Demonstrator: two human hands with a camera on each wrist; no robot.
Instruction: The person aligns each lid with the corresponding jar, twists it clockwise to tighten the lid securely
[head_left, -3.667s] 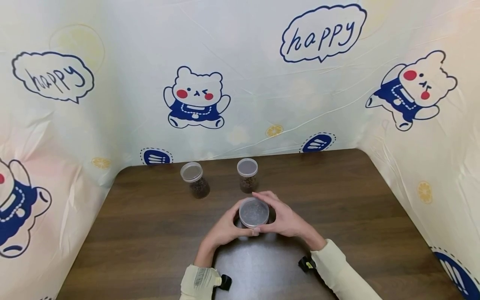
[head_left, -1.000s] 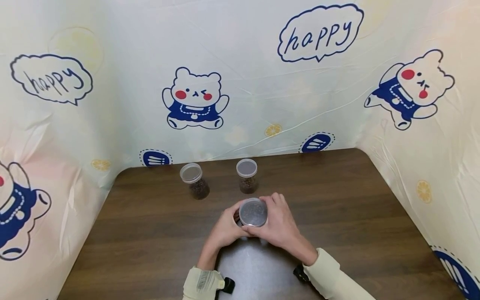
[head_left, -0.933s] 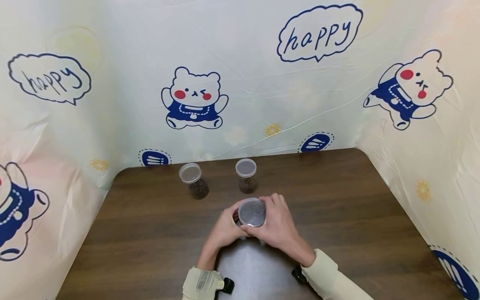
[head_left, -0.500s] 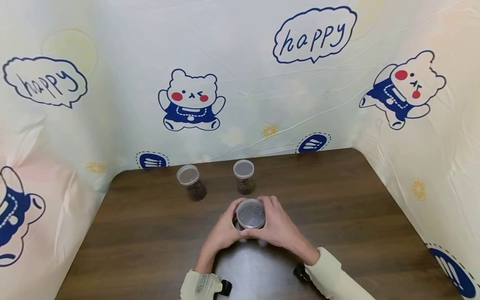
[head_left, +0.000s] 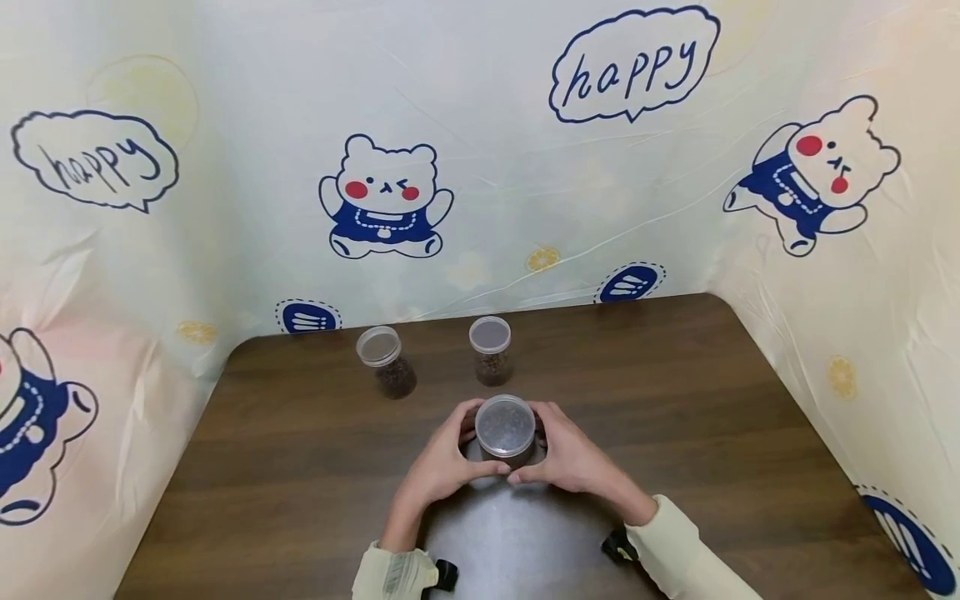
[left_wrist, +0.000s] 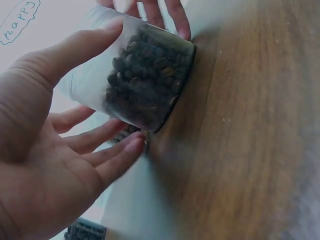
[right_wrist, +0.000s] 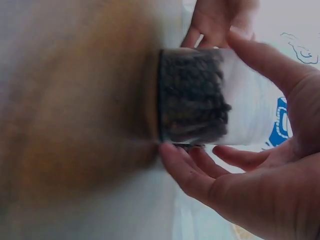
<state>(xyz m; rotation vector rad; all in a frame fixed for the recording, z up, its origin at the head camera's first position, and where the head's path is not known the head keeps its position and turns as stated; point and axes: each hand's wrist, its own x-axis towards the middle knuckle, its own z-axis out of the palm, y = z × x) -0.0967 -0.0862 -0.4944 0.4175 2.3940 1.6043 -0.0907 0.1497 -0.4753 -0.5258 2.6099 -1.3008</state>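
A clear jar (head_left: 506, 427) with a translucent screw lid stands upright on the table (head_left: 300, 483), in front of me. Dark coffee beans (left_wrist: 145, 75) fill its lower part, as the left wrist view shows. My left hand (head_left: 442, 458) holds it from the left, thumb along the near side and fingers round the far side. From the right my right hand (head_left: 573, 454) holds it likewise, its thumb tip close to the left thumb. The lid is uncovered between both hands. In the right wrist view the jar (right_wrist: 192, 95) lies between right thumb and fingers.
Two similar lidded jars stand farther back: one jar (head_left: 392, 371) at the left, another jar (head_left: 492, 358) just behind the held one. A patterned curtain (head_left: 495, 192) with bears encloses the table's back and sides.
My right hand has shifted from the lid's rim to the jar's right side, and its thumb has drawn back from over the left hand. More of the jar's body shows below the lid.
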